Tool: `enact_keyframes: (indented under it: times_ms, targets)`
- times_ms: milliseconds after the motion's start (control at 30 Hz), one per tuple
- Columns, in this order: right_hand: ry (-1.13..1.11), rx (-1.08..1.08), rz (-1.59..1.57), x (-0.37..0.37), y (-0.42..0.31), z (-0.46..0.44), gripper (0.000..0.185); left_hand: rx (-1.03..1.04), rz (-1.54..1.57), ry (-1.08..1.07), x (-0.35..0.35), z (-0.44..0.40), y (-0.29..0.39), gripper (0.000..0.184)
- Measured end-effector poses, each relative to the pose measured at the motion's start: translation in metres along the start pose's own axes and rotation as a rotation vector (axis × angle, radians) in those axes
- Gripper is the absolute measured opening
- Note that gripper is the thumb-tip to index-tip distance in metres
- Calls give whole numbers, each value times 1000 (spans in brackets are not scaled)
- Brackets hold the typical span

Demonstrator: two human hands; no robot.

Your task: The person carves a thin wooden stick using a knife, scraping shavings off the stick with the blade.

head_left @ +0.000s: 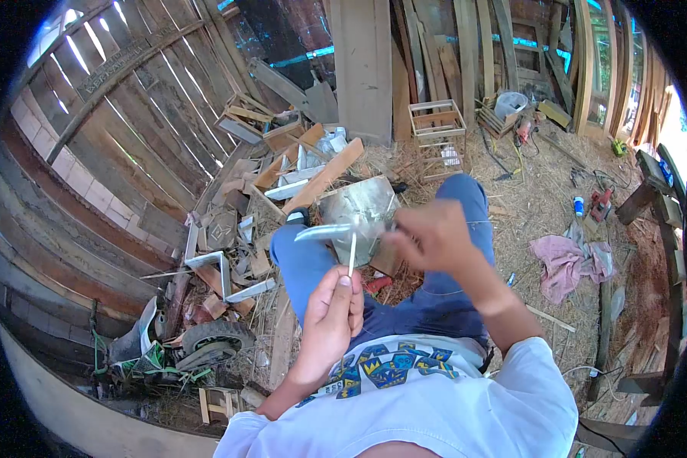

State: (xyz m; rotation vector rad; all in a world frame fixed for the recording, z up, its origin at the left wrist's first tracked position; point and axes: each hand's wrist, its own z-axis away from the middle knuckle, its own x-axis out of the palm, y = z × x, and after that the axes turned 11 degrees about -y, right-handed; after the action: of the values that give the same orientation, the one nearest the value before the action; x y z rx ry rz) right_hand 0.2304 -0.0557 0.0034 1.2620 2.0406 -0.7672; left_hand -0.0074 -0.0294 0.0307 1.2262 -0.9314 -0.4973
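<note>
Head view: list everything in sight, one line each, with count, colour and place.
stick: one, pale, in the left hand
knife: one, silvery blade, in the right hand, near the stick's top
slab: one, grey, floor ahead
wooden rack: one, pale brown, beyond the slab
bucket: one, whitish, far right
cloth: count unclear, pinkish, floor at right
container: one, blue, beyond the cloth
tyre: one, black, lower left
scrap wood: many, brown, left and ahead
small litter: uncountable, mixed, floor
trousers: one pair, blue, below the hands
shirt: one, white with patterned panel, bottom
left hand: one, bare, centre
right hand: one, bare, blurred, right of centre
</note>
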Motion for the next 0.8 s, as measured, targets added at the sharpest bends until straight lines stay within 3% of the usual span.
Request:
enact_keyframes:
  times_ms: [67, 500, 567, 800]
  targets:
    - [135, 284, -47, -6, 15, -3, 33, 9, 35, -16, -4, 0, -2, 20]
    - [31, 1, -98, 5, -27, 4, 39, -6, -23, -1, -2, -1, -3, 28]
    - [-62, 14, -53, 1, -23, 5, 30, -8, -27, 26, -1, -3, -2, 29]
    - [10, -47, 29, -2, -18, -4, 38, 18, 24, 20, -5, -2, -4, 30]
